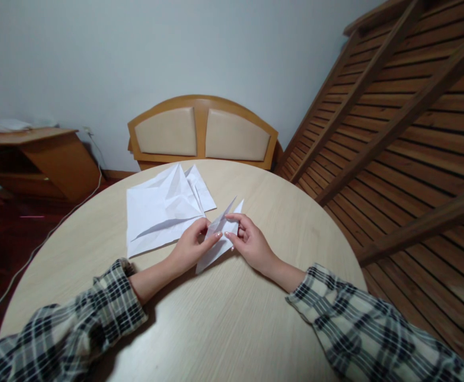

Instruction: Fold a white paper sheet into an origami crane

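A small folded sheet of white paper point(212, 256) is held up just above the round table point(232, 318), with two pointed flaps rising at its far end. My left hand point(192, 245) grips its left side, thumb on the near face and fingers partly hidden behind. On the right side, my right hand point(251, 244) pinches the paper between thumb and fingers. Both thumb tips nearly meet at the middle of the fold. Just beyond my left hand lie creased white paper sheets point(152, 207), loosely stacked, the top one bent up along its folds.
Behind the table stands a wooden headboard point(201, 132) with beige panels against the wall. Slatted wooden boards point(407, 132) lean at the right. A wooden desk point(52, 164) with papers is at the far left, with a white cable point(57, 225) running along the floor.
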Demonstrator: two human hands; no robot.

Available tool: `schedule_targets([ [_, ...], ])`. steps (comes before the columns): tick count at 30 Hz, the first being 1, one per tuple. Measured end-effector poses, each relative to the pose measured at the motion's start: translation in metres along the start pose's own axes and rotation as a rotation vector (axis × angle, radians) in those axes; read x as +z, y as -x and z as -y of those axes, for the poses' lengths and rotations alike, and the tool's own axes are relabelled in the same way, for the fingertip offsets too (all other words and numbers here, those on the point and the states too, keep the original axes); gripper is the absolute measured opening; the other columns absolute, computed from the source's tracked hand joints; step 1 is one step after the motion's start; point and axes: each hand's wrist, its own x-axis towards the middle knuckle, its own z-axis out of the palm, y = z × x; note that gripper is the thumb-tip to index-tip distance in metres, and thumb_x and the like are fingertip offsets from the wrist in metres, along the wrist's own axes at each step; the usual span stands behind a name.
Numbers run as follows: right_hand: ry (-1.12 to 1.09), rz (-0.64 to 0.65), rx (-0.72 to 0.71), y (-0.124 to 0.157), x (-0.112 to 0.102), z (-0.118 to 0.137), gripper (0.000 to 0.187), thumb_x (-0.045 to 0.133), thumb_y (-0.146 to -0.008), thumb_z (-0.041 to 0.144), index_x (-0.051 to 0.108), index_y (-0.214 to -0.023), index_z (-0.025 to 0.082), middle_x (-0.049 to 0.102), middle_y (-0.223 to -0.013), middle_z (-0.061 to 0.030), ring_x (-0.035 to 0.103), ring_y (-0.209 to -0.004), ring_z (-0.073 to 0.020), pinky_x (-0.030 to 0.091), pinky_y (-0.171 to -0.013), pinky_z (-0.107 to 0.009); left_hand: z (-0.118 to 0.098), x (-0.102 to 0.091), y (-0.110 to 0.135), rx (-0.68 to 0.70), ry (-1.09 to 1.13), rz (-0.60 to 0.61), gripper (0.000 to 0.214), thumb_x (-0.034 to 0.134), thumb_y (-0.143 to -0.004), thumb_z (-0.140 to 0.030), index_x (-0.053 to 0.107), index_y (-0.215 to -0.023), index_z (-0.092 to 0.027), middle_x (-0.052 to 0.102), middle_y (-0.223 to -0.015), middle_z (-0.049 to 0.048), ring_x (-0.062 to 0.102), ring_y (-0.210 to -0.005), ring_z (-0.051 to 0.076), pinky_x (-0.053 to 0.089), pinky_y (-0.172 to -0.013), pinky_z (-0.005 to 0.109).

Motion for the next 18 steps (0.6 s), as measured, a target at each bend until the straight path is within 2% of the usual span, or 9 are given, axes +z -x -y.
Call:
schedule_targets([
  [2,-0.02,0.008,-0.005,0.0001,0.0007,0.0,0.039,0.061,-0.086,0.022,0.051,-0.124,0.026,0.063,-0.097,-0.0033,0.061,-0.075,-0.0145,0.053,-0.062,-0.027,-0.0005,0.0021,0.0023,0.011,-0.043,0.055,0.032,0.052,-0.09,-0.047,0.059,-0.08,-0.018,0.061,-0.077,0.0026,0.054,-0.074,0.019,0.044,-0.071,0.032],
  [5,-0.003,-0.006,-0.014,-0.0005,0.0006,-0.0014,0.041,0.061,-0.086,0.024,0.051,-0.126,0.026,0.063,-0.099,-0.0039,0.063,-0.081,-0.0157,0.054,-0.067,-0.029,-0.0002,0.0031,0.0043,0.015,-0.073,0.037,0.038,0.044,-0.094,-0.048,0.061,-0.08,-0.017,0.063,-0.077,0.0039,0.055,-0.073,0.019,0.044,-0.071,0.032],
  [8,0.036,-0.03,-0.021,-0.0021,-0.0004,-0.0036,0.042,0.062,-0.086,0.026,0.053,-0.127,0.025,0.061,-0.09,-0.0024,0.06,-0.073,-0.0144,0.054,-0.063,-0.029,0.0007,0.0028,0.0047,0.009,-0.069,-0.003,0.04,0.043,-0.094,-0.049,0.057,-0.074,-0.018,0.059,-0.069,0.0019,0.052,-0.065,0.018,0.042,-0.063,0.03],
  [12,0.039,-0.041,-0.013,-0.0036,-0.003,-0.0028,0.036,0.057,-0.09,0.029,0.055,-0.126,0.026,0.053,-0.079,0.0007,0.054,-0.063,-0.0126,0.052,-0.057,-0.028,0.0017,0.0024,0.0042,0.015,-0.041,-0.016,0.037,0.043,-0.093,-0.048,0.055,-0.074,-0.019,0.059,-0.068,0.0015,0.051,-0.065,0.017,0.042,-0.062,0.028],
  [16,0.084,-0.067,-0.041,-0.0031,-0.0069,0.0012,0.031,0.043,-0.097,0.027,0.059,-0.123,0.025,0.057,-0.083,-0.002,0.056,-0.071,-0.0145,0.054,-0.066,-0.031,0.002,0.0015,0.0032,0.017,-0.033,-0.034,0.036,0.044,-0.092,-0.048,0.056,-0.075,-0.019,0.058,-0.067,0.0018,0.049,-0.063,0.016,0.041,-0.059,0.028],
  [18,0.165,-0.091,-0.093,-0.0033,-0.0088,0.0014,0.031,0.042,-0.095,0.021,0.062,-0.119,0.025,0.058,-0.09,-0.0039,0.057,-0.077,-0.0154,0.053,-0.071,-0.032,0.0012,0.0009,0.0029,0.015,-0.009,-0.038,0.035,0.045,-0.091,-0.049,0.055,-0.074,-0.02,0.056,-0.066,0.0016,0.047,-0.061,0.016,0.04,-0.058,0.029],
])
